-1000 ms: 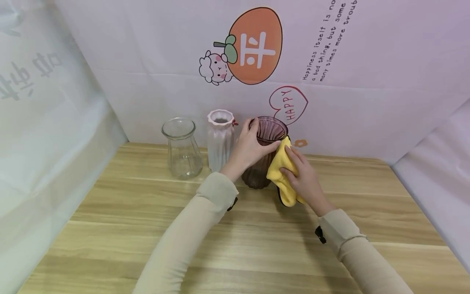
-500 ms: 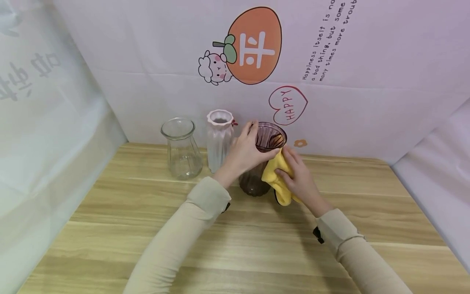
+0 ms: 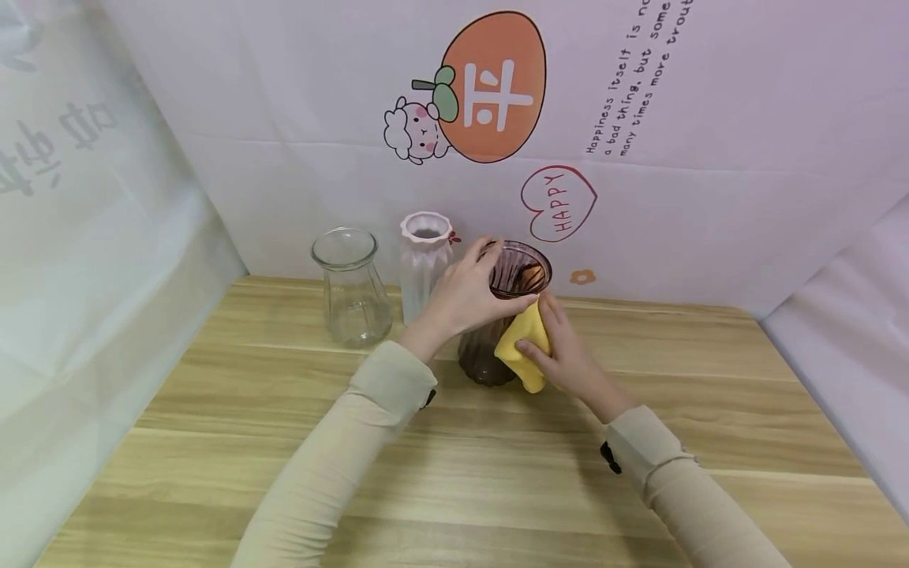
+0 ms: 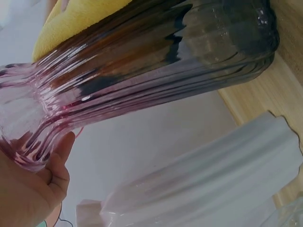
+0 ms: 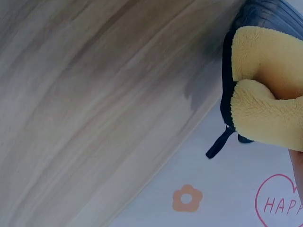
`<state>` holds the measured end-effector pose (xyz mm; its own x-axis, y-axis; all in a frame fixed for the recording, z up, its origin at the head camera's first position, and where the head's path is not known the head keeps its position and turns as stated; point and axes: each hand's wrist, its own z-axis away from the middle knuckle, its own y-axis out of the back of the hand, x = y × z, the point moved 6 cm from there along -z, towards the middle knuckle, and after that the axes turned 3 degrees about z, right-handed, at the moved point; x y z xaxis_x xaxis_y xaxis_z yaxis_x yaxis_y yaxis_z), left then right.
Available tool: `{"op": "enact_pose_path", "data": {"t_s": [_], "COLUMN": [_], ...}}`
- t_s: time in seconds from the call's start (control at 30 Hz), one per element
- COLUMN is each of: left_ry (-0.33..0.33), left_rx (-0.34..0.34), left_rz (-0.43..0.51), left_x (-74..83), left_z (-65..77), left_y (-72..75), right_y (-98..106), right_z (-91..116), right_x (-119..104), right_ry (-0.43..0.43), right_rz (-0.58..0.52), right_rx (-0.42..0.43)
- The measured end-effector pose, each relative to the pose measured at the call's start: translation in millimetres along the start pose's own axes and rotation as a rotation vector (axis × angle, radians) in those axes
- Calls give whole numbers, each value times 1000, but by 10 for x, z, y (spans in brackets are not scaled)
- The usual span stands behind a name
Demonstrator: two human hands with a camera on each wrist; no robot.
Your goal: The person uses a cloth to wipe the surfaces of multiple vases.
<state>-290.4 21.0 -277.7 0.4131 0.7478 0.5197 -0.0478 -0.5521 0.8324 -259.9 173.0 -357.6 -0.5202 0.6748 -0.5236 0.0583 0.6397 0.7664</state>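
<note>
A ribbed purple glass vase (image 3: 484, 355) stands on the wooden table in the head view. My left hand (image 3: 465, 296) grips it by the flared rim, fingers at the far left and thumb along the near edge. On the vase's right side my right hand (image 3: 568, 355) holds a folded yellow towel (image 3: 524, 343) against the glass. In the left wrist view the ribbed wall of the vase (image 4: 156, 66) fills the top, with the towel (image 4: 80, 23) lying over its upper side. The right wrist view shows the towel's plush face and dark edging (image 5: 228, 99).
Just left of the purple vase is a white fluted vase (image 3: 419, 276), partly behind my left hand. Farther left stands a clear glass vase (image 3: 357, 308). A printed white cloth backdrop (image 3: 319, 181) rises behind the table (image 3: 454, 489).
The purple vase has come a little toward me and slightly left, with my left hand still at its rim. My right hand and the towel have shifted left and lower along its side.
</note>
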Motion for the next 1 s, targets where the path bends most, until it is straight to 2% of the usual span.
{"op": "enact_pose_path", "data": {"t_s": [0.2, 0.7, 0.9, 1.0], "left_ry": [3, -20, -29, -22], "left_rx": [-34, -9, -9, -15], "left_rz": [4, 2, 17, 23], "left_x": [-4, -7, -7, -19], "left_z": [4, 0, -15, -16], "left_y": [-7, 6, 8, 8], "right_y": [-55, -140, -150, -159], "right_z": [-10, 49, 75, 79], "right_x": [-17, 51, 101, 120], "right_ry": [34, 119, 131, 107], "right_rz": [-35, -25, -29, -14], "right_rx": [19, 81, 81, 61]}}
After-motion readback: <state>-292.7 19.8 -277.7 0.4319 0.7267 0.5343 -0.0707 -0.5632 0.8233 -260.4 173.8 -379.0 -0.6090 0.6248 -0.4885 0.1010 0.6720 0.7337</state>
